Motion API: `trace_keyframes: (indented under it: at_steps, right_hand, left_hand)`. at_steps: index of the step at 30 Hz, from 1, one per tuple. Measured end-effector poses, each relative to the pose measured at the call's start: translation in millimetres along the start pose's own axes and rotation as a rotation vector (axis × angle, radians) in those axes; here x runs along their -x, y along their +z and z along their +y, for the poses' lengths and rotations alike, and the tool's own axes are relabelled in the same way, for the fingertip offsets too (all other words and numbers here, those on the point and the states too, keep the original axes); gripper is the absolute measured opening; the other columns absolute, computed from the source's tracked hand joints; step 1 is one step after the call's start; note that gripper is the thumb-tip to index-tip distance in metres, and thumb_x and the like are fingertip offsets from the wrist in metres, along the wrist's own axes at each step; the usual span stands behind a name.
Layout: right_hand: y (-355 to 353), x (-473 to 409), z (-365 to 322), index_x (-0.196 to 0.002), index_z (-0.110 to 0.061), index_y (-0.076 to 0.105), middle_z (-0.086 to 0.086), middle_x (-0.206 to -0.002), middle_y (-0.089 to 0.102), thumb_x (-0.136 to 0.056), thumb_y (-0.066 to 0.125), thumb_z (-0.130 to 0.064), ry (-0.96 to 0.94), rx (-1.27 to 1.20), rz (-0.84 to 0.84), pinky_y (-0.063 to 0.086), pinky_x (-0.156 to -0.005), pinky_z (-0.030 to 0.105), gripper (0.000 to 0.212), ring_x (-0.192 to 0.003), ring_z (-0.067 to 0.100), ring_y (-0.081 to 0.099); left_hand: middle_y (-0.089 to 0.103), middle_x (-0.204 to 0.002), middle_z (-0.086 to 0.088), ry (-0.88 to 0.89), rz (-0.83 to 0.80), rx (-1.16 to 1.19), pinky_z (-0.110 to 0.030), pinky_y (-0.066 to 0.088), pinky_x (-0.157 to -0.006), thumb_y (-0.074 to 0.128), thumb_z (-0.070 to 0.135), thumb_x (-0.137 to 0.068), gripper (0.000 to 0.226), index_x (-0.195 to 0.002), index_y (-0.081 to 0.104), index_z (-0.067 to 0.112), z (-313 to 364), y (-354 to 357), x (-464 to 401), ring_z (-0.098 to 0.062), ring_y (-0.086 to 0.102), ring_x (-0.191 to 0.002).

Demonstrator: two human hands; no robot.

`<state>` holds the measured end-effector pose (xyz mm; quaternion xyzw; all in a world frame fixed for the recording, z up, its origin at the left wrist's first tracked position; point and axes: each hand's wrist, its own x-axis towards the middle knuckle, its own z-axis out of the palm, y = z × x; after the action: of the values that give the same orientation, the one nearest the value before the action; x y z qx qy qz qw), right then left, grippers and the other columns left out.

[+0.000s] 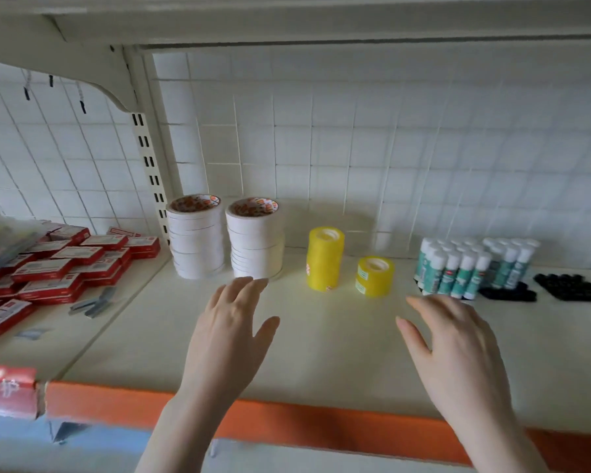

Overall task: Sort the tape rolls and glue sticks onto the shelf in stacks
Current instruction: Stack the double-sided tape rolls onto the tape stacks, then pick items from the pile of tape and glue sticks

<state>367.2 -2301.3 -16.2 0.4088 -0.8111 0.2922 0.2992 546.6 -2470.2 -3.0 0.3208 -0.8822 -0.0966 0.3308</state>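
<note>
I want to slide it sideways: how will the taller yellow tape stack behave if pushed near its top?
The taller yellow tape stack is narrow for its height, so it would probably tip. It looks like separate glossy rolls, so the upper ones may slip off. Pushing low seems safer.

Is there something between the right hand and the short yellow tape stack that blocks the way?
Nothing visible does. The right hand hovers open over bare shelf, and only that surface lies between its fingertips and the short yellow tape stack. The glue sticks stand off to the right.
</note>
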Motion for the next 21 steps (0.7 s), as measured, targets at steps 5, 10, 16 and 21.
trace_keyframes:
  at_steps: [5,10,16,21]
  right_hand:
    - [-34.1,33.3,22.1,-0.093,-0.003,0.071,0.014,-0.085,0.067,-0.07,0.08,-0.011,0.126,0.108,0.071,0.053,-0.068,0.043,0.026,-0.077,0.036,0.064]
    - [-74.5,62.1,67.7,-0.093,-0.004,0.07,0.013,-0.084,0.066,-0.077,0.065,-0.019,0.209,0.25,0.134,0.053,-0.067,0.042,0.023,-0.076,0.035,0.063]
    - [-133.2,86.4,148.3,-0.094,-0.004,0.07,0.012,-0.082,0.067,-0.072,0.078,-0.011,0.338,0.346,0.17,0.051,-0.068,0.041,0.025,-0.075,0.034,0.064]
    - [-189.4,116.7,240.6,-0.096,-0.007,0.07,0.01,-0.088,0.067,-0.078,0.073,-0.016,0.402,0.317,0.196,0.05,-0.071,0.042,0.021,-0.081,0.033,0.064]
  left_hand:
    - [0.061,-0.118,-0.007,0.115,-0.077,0.081,-0.036,0.045,-0.087,0.077,0.018,-0.074,0.048,-0.118,0.061,0.01,32.6,12.2,5.5,-0.03,0.057,-0.104]
    - [0.057,-0.125,-0.006,0.187,-0.148,0.181,-0.037,0.042,-0.091,0.073,0.022,-0.077,0.049,-0.123,0.058,0.014,87.3,36.1,12.3,-0.028,0.052,-0.112]
    - [0.059,-0.121,-0.005,0.297,-0.201,0.258,-0.04,0.044,-0.087,0.074,0.021,-0.077,0.047,-0.121,0.059,0.012,185.9,74.2,25.1,-0.029,0.052,-0.111]
    - [0.058,-0.122,-0.003,0.35,-0.203,0.315,-0.038,0.043,-0.088,0.072,0.021,-0.079,0.046,-0.122,0.059,0.013,297.4,113.0,46.5,-0.027,0.052,-0.112]
